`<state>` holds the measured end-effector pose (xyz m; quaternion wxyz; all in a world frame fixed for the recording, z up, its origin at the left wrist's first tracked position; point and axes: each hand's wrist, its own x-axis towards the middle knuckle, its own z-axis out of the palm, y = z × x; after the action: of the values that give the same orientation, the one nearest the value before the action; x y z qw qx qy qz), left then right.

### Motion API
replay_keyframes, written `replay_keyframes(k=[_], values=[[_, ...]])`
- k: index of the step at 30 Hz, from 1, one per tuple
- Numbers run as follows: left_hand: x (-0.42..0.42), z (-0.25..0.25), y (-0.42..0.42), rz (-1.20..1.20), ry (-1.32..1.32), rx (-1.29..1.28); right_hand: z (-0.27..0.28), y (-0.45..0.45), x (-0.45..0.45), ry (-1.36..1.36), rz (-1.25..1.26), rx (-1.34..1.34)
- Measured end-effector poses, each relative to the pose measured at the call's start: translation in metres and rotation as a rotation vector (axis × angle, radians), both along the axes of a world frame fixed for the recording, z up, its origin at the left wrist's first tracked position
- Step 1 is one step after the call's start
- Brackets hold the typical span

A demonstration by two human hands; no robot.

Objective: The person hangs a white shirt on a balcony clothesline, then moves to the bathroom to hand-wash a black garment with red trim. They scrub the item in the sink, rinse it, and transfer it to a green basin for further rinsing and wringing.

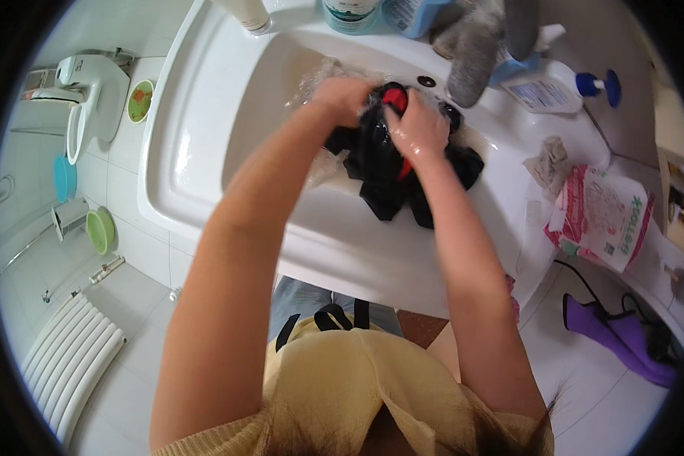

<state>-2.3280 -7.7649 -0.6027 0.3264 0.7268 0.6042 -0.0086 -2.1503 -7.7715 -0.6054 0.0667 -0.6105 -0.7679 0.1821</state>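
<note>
A wet black garment with red parts [376, 154] lies bunched in the white washbasin [251, 131], partly in splashing water and partly up against the near inner wall. My left hand [345, 100] grips its upper left part, the fingertips hidden by cloth and water. Closed around a fold beside a red patch, my right hand [422, 125] is wet and a little to the right of the left one. The overflow hole [426, 81] shows in the basin's far wall, just above my right hand.
Along the far rim stand a tub [350, 14] and a tube [248, 14]. Grey cloth [473, 62] hangs at the back right, near a white pump bottle [547, 88]. On the right are a crumpled cloth [550, 162], a pink-and-white packet [601, 214] and a purple hair dryer [610, 336].
</note>
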Motion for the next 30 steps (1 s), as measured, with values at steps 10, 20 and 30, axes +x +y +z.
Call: replay_keyframes(k=[10, 20, 30], values=[[-0.031, 0.074, -0.09, -0.339, 0.468, 0.574, 0.105, -0.085, 0.083, -0.034, 0.475, -0.077], [-0.002, 0.005, -0.098, -0.512, 0.365, 0.251, 0.01, -0.064, 0.041, -0.19, 0.442, 0.027], [0.008, -0.046, -0.038, -0.117, 0.108, 0.585, -0.064, -0.034, 0.036, -0.152, 0.186, 0.405]])
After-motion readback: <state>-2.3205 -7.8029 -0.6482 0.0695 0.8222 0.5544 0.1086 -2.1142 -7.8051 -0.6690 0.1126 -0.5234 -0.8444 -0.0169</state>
